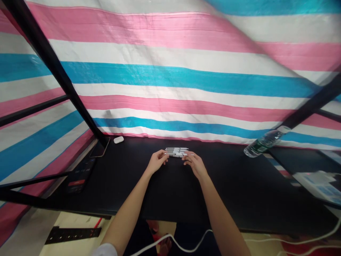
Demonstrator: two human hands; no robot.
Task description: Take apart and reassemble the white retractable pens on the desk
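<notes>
Several slim white-and-grey marker pens (176, 152) lie side by side in a tight group on the black table (170, 192). My left hand (157, 161) comes in from the left, with its fingertips against the left end of the group. My right hand (194, 164) mirrors it from the right, with its fingers on the pens' other end. Some pens are partly hidden behind my fingers.
A phone (99, 147) and a white earbud case (118, 139) sit at the far left. A dark labelled box (80, 174) lies near the left edge. A clear water bottle (263, 144) lies to the right. Striped tarpaulin (170, 74) and black poles surround the table.
</notes>
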